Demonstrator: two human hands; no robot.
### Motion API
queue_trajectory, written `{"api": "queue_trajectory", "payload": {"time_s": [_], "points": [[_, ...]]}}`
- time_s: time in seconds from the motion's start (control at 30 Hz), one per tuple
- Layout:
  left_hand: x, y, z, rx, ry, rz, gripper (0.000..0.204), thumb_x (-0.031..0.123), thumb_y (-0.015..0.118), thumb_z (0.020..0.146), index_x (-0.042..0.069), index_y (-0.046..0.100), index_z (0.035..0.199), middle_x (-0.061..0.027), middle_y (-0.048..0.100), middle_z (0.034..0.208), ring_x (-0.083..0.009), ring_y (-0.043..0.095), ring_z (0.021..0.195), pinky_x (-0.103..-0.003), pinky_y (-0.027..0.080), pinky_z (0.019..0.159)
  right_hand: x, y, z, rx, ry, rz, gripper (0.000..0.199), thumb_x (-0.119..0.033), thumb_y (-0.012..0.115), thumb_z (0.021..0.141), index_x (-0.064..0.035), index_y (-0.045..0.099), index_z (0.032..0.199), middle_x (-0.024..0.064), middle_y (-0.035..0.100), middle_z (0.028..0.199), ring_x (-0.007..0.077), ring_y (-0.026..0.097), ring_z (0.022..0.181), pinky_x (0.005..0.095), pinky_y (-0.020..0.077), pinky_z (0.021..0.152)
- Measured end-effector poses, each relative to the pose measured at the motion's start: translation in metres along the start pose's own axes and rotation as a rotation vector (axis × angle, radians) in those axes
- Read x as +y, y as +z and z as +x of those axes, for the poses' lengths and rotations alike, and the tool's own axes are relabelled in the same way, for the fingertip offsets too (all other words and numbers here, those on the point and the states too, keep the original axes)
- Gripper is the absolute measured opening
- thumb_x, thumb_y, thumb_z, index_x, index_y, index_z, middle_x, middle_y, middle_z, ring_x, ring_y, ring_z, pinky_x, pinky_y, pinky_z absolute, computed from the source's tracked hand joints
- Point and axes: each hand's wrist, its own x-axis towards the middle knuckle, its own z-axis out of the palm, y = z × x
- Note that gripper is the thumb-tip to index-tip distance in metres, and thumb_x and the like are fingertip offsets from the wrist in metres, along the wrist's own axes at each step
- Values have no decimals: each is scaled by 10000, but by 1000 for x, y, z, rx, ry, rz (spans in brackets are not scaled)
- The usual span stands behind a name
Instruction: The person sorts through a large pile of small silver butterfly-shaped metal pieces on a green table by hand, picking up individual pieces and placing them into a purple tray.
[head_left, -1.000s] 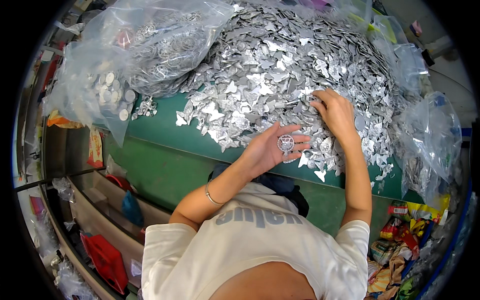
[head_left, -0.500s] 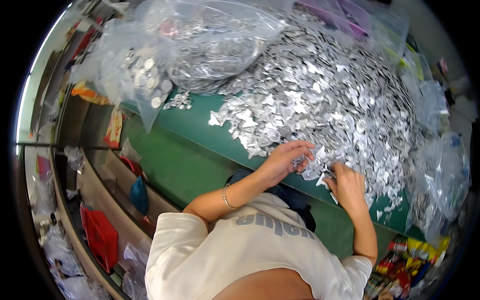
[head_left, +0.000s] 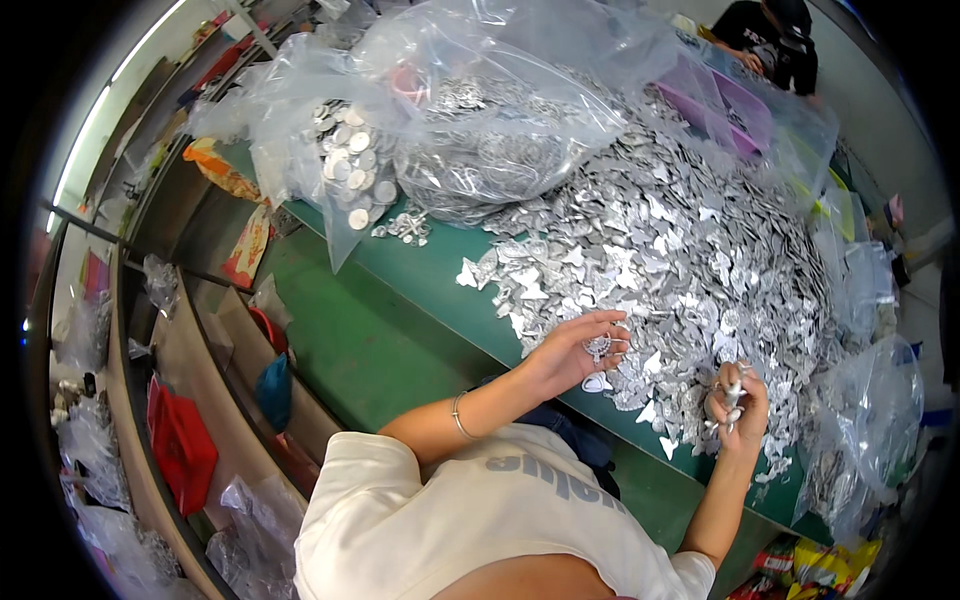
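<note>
A large heap of small flat silver metal pieces (head_left: 690,250) covers much of the green table (head_left: 430,290). At its near edge, my left hand (head_left: 565,357) is cupped with its fingers curled round a round openwork metal piece (head_left: 598,347). Farther right, over the heap, my right hand (head_left: 750,412) is turned up and closed on several silver metal pieces (head_left: 733,393). Their exact shapes are partly hidden by the fingers. More loose pieces (head_left: 655,412) lie along the table edge between my hands.
Clear plastic bags of metal parts (head_left: 490,150) and pale discs (head_left: 350,165) stand at the back left. Behind the heap is a purple bin (head_left: 715,110); a person (head_left: 770,40) sits beyond. A plastic bag (head_left: 870,430) bulges at right. Shelves with a red container (head_left: 180,450) stand left.
My right hand has lifted from the heap's near edge, moved right and turned up with silver pieces in it. My left hand stays near the same spot. The view has shifted, showing the person behind.
</note>
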Motion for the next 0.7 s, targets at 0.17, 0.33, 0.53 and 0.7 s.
{"api": "queue_trajectory", "payload": {"time_s": [0.17,0.33,0.53,0.7], "points": [[16,-2,2,-152,80,-262,525,262,421,892,-9,329,1332,-205,356,1374,-328,361,1269,-455,306,1032,15,14,11,34,8,443,167,-201,519,818,-45,467,792,48,430,882,116,359,557,209,265,339],[71,1,9,-223,291,-361,500,181,428,851,-9,337,1304,-254,341,1351,-387,349,1250,-506,323,1012,25,3,17,120,42,682,187,-230,530,874,-45,517,850,63,469,872,107,378,548,204,277,360],[215,68,27,121,1216,399,421,109,507,854,-27,440,1246,-147,518,1168,-212,473,1117,-358,383,932,25,2,15,177,92,664,182,-200,527,881,-36,559,953,58,521,897,96,416,566,208,318,400],[243,69,52,536,1375,669,456,23,504,818,-56,416,1259,-167,308,1393,-279,323,1288,-422,228,1067,27,-7,18,168,173,791,148,-160,523,855,-28,545,917,49,541,838,79,354,512,200,277,408]]}}
